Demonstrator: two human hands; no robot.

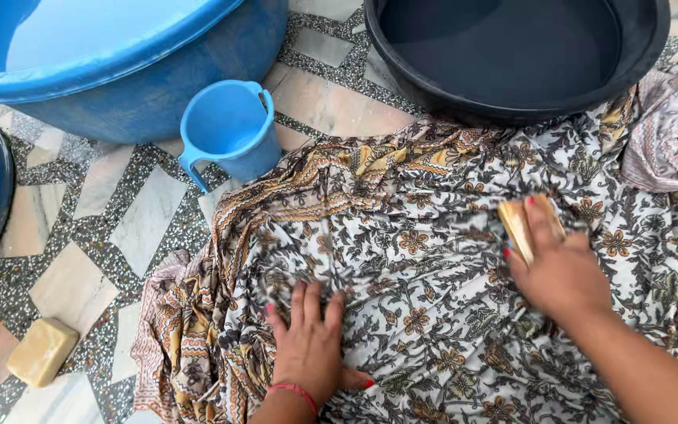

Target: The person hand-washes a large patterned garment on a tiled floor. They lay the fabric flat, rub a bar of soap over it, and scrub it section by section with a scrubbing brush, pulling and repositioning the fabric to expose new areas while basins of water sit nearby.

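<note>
So a big wet cotton cloth with a brown-and-cream floral print is spread flat on the patterned stone-tile floor, covering most of the near and right part of it. The left hand is pressed palm-down on the cloth near the floor's near edge, fingers spread and flat, nothing gripped, with a thin red thread band seen at the wrist. The right hand is closed around a tan wooden scrubbing brush, which is held against the cloth further right, below the basin.

A round black plastic basin filled with water is set at the far edge, its rim touching the cloth. A large blue plastic tub is parked at the far left corner, and a small blue plastic mug with a handle is placed just beside it, right at the cloth's edge. A yellowish soap bar is left on the tiles near the left edge, well apart from the cloth. A second striped pinkish cloth is bunched up at the right edge.
</note>
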